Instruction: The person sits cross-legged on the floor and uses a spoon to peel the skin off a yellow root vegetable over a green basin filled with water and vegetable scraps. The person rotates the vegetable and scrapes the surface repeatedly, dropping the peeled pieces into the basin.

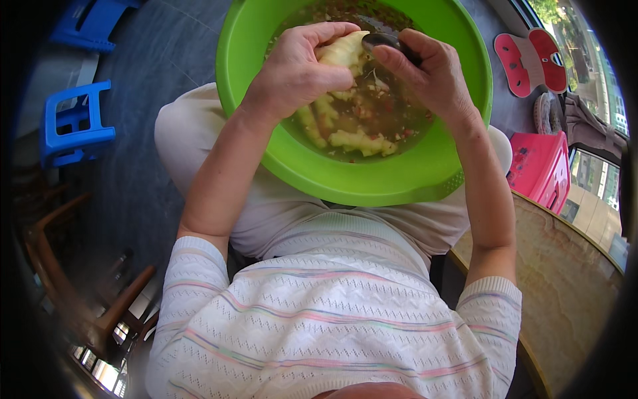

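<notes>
My left hand [304, 67] grips a knobby piece of ginger root [344, 52], pale yellow and mostly bare of skin. In my right hand [428, 72] is a metal spoon [381, 41], its dark bowl at the ginger's right end; its handle is hidden in my fingers. Both hands are above a large green plastic basin [369, 182] holding cloudy brownish water [413, 127]. Several more ginger pieces [361, 141] lie in the water near the basin's front side. Reddish-brown scraps of peel float around them.
A blue plastic stool [77, 122] stands on the grey floor at left, below another blue plastic item [94, 22]. Wooden chair parts [65, 279] are at lower left. To the right are a red seat-like item [531, 62], a pink plastic stool [538, 169] and a marble-patterned tabletop [553, 284].
</notes>
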`<state>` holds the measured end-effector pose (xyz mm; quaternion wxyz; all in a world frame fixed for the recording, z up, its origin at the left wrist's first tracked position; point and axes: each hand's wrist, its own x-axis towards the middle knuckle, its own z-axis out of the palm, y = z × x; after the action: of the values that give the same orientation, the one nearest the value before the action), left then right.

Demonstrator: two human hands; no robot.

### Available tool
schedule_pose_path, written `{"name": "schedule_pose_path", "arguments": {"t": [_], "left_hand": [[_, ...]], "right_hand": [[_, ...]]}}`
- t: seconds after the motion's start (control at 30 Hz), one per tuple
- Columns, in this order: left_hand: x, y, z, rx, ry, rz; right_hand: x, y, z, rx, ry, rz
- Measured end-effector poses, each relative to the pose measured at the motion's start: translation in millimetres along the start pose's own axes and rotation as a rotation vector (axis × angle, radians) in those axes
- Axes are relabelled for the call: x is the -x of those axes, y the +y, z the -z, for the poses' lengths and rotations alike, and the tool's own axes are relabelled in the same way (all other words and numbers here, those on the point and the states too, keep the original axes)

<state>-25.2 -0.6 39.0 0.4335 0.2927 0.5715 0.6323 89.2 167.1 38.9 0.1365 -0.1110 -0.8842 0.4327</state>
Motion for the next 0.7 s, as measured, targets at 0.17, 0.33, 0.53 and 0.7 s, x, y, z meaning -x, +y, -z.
{"name": "schedule_pose_path", "arguments": {"t": [0.17,0.33,0.53,0.7], "left_hand": [[-2,-1,-1,-0.121,0.039,-0.015],[-2,-4,0,-0.198,0.049,-0.089],[0,5,4,0.096,-0.054,0.096],[-3,-4,9,0.363,-0.119,0.171]], "right_hand": [[2,2,5,-0.228,0.019,-0.035],[-4,10,1,0.018,-0.023,0.03],[7,-3,-2,-0.214,-0.014,-0.003],[3,2,-1,-0.076,0.047,0.049]]}}
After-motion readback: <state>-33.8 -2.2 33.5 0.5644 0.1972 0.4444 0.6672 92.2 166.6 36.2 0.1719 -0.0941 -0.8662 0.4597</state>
